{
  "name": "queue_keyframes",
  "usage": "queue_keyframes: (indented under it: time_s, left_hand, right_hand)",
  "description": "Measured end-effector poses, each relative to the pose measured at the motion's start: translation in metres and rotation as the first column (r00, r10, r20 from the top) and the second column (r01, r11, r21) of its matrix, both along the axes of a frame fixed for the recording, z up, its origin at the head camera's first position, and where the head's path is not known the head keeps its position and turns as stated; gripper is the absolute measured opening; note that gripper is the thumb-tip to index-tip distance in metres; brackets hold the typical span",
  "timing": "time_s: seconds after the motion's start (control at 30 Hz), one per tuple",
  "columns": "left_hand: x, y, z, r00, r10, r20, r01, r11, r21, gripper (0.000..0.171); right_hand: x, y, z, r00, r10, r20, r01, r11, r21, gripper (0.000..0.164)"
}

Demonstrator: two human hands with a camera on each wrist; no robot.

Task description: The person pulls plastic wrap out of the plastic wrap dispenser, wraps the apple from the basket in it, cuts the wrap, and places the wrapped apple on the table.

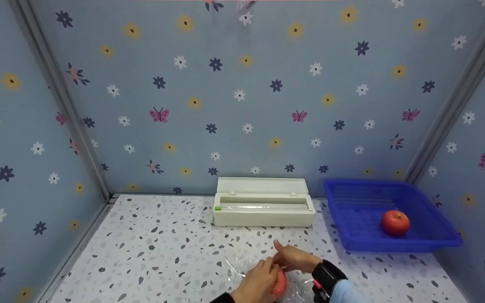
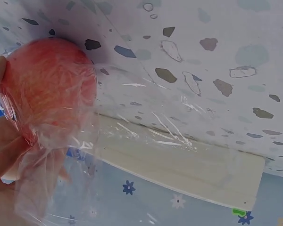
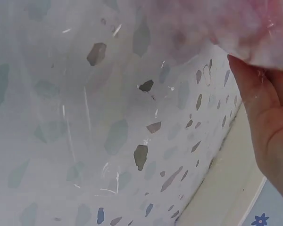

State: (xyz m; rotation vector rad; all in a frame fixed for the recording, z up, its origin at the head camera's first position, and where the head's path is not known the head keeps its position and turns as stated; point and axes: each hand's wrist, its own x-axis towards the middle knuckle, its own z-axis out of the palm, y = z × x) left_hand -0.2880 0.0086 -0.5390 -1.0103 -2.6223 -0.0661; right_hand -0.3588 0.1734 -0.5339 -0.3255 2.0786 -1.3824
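Note:
A red apple (image 1: 280,284), partly covered by clear cling film (image 2: 151,122), is at the front middle of the table. My left hand (image 1: 256,281) grips the apple from the left, hiding much of it. Beyond the apple, my right hand (image 1: 296,257) bends its fingers in at the fruit's far side, thumb raised, holding film there. In the left wrist view, film lies tight over the apple and gathers in folds beside the fingers (image 2: 9,146). In the right wrist view, fingertips touch the underside of the blurred, wrapped apple (image 3: 269,42).
A white cling film dispenser (image 1: 263,218) stands open against the back wall, a roll inside. At the right is a blue plastic basket (image 1: 398,245) holding another red apple (image 1: 395,222). Flower-patterned walls enclose the speckled table (image 1: 154,248) on the back and sides.

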Motion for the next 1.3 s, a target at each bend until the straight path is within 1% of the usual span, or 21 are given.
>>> queue_keyframes:
  time_s: [0.07, 0.17, 0.3, 0.4, 0.5, 0.57, 0.63, 0.67, 0.77, 0.83, 0.93, 1.0, 1.07, 1.13, 1.2, 1.27, 1.3]
  left_hand:
    - [0.0, 0.0, 0.0, 1.0, 0.014, 0.023, -0.014, 1.0, 0.019, 0.065]
    - [0.001, 0.001, 0.0, 0.996, 0.042, 0.085, -0.046, 0.998, 0.048, 0.065]
    - [0.002, 0.001, 0.0, 0.993, 0.067, 0.096, -0.073, 0.995, 0.062, 0.066]
    - [0.001, 0.0, 0.001, 0.991, 0.083, 0.109, -0.09, 0.994, 0.062, 0.068]
    - [0.001, 0.0, 0.001, 0.984, 0.09, 0.151, -0.103, 0.991, 0.083, 0.064]
    - [0.001, -0.001, 0.001, 0.982, 0.078, 0.172, -0.096, 0.991, 0.097, 0.061]
    - [0.001, -0.001, 0.001, 0.985, 0.049, 0.166, -0.067, 0.992, 0.102, 0.062]
    - [0.001, -0.001, 0.001, 0.989, 0.031, 0.146, -0.046, 0.994, 0.1, 0.062]
    - [-0.001, -0.002, -0.001, 0.998, -0.01, 0.056, 0.006, 0.997, 0.072, 0.062]
    - [-0.004, -0.003, 0.0, 0.999, -0.019, 0.031, 0.017, 0.998, 0.061, 0.057]
    - [-0.013, -0.006, 0.007, 0.993, -0.002, 0.117, -0.008, 0.996, 0.086, 0.055]
    - [-0.021, -0.01, 0.016, 0.983, 0.024, 0.185, -0.046, 0.992, 0.115, 0.057]
    - [-0.03, -0.015, 0.026, 0.973, 0.058, 0.223, -0.093, 0.984, 0.149, 0.064]
    - [-0.037, -0.02, 0.036, 0.971, 0.101, 0.217, -0.139, 0.976, 0.17, 0.066]
    - [-0.042, -0.024, 0.045, 0.969, 0.14, 0.202, -0.178, 0.967, 0.184, 0.069]
    - [-0.045, -0.027, 0.054, 0.966, 0.168, 0.195, -0.207, 0.958, 0.199, 0.071]
    - [-0.045, -0.027, 0.057, 0.966, 0.177, 0.19, -0.215, 0.955, 0.204, 0.072]
  right_hand:
    - [0.002, -0.001, 0.001, 1.0, 0.009, 0.026, -0.01, 1.0, 0.007, 0.082]
    - [0.005, -0.002, 0.002, 0.999, 0.012, 0.051, -0.013, 1.0, 0.017, 0.087]
    - [0.008, -0.002, 0.004, 0.999, 0.026, 0.043, -0.027, 1.0, 0.012, 0.085]
    - [0.009, -0.003, 0.006, 1.0, 0.007, 0.019, -0.007, 1.0, 0.01, 0.082]
    - [0.01, -0.004, 0.005, 1.0, -0.022, -0.003, 0.022, 1.0, 0.002, 0.081]
    - [0.011, -0.004, 0.004, 0.999, -0.038, -0.017, 0.038, 0.999, 0.0, 0.08]
    - [0.012, -0.004, 0.003, 0.998, -0.051, -0.031, 0.051, 0.999, -0.003, 0.079]
    - [0.012, -0.004, 0.002, 0.998, -0.057, -0.038, 0.057, 0.998, -0.004, 0.078]
    - [0.011, -0.002, 0.002, 0.995, -0.076, -0.066, 0.075, 0.997, -0.016, 0.075]
    - [0.01, 0.002, 0.004, 0.992, -0.093, -0.083, 0.09, 0.995, -0.032, 0.074]
    - [0.01, 0.013, 0.01, 0.985, -0.13, -0.11, 0.123, 0.99, -0.064, 0.075]
    - [0.01, 0.022, 0.016, 0.975, -0.172, -0.139, 0.164, 0.984, -0.073, 0.075]
    - [0.012, 0.03, 0.021, 0.958, -0.231, -0.172, 0.22, 0.972, -0.082, 0.071]
    - [0.015, 0.038, 0.023, 0.929, -0.312, -0.2, 0.298, 0.95, -0.096, 0.066]
    - [0.019, 0.043, 0.023, 0.888, -0.412, -0.203, 0.393, 0.91, -0.13, 0.062]
    - [0.026, 0.045, 0.019, 0.86, -0.484, -0.163, 0.459, 0.872, -0.17, 0.065]
    - [0.031, 0.045, 0.015, 0.855, -0.5, -0.137, 0.474, 0.861, -0.185, 0.068]
